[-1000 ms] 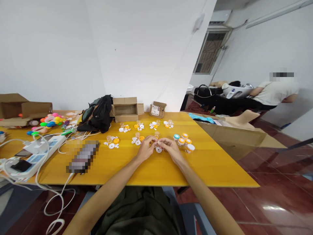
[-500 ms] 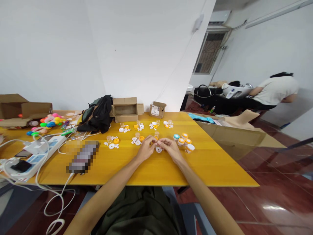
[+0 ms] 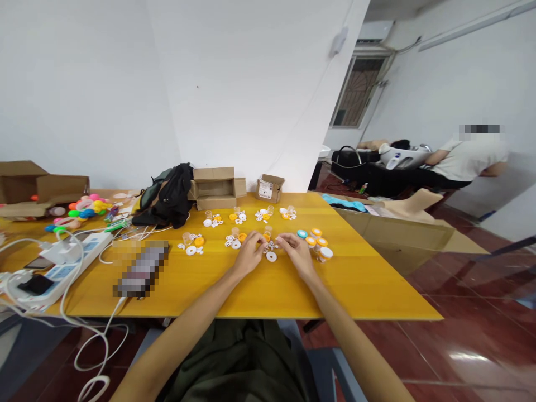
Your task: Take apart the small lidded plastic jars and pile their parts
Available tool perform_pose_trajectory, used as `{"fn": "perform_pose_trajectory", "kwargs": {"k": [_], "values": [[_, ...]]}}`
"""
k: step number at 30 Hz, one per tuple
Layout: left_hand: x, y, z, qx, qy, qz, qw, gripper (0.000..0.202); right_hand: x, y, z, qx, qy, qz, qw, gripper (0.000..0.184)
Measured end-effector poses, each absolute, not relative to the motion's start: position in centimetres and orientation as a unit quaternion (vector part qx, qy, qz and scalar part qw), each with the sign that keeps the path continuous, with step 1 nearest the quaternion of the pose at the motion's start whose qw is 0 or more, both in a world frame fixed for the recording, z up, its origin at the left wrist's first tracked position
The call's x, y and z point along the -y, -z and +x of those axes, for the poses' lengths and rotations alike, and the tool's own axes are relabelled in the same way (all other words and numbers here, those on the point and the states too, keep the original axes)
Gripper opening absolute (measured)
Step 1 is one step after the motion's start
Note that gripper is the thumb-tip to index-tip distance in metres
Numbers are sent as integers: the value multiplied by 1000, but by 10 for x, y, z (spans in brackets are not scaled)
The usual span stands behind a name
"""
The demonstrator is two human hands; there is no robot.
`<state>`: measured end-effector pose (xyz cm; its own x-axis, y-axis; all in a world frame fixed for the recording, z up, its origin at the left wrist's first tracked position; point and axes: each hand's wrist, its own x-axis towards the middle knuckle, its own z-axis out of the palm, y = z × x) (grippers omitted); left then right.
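Above the small parts at the table's middle, my left hand point(image 3: 250, 252) is closed in a pinch; what lies between its fingertips is too small to make out. A short gap to its right, my right hand point(image 3: 297, 251) is also closed, thumb against fingers, with a tiny white piece point(image 3: 278, 239) at the tips. Below and between the hands lies a white disc with a hole point(image 3: 271, 257). Just beyond them stands a clear plastic cup point(image 3: 268, 229), and small white parts lie in the gap. An orange ring-shaped lid point(image 3: 242, 238) rests beside my left hand.
Right of my hands stand several lidded jars point(image 3: 321, 242). Groups of cups, orange lids and white discs point(image 3: 191, 250) are spread across the yellow table point(image 3: 259, 296). Cardboard boxes point(image 3: 215, 192), a black bag point(image 3: 176, 195), a phone point(image 3: 144, 268) and a power strip point(image 3: 79, 262) surround them.
My hands have parted: the right hand has moved slightly right, away from the left, opening a gap that shows small white parts. The left hand has barely moved.
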<state>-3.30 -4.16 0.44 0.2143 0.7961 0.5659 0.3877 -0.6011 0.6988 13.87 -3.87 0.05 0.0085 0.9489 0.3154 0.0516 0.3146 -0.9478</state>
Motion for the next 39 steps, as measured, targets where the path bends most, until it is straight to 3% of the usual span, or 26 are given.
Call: {"fn": "perform_pose_trajectory", "kwargs": {"k": [5,12,17,26,32,39], "values": [[36,3,-34,-451,-448,760,140,20,31,9,143,579,-325,-482,572,40],[39,8,-33,-459,-416,783,55,28,37,7,142,656,-262,-512,488,12],[42,8,-32,-480,-377,792,28,26,40,4,141,687,-222,-527,449,8],[41,6,-31,-481,-372,790,80,27,39,5,141,697,-175,-531,448,15],[46,7,-30,-440,-389,795,154,25,37,9,141,689,-213,-507,473,15],[49,9,-22,-422,-342,819,183,48,36,9,140,677,-217,-503,492,18]]}}
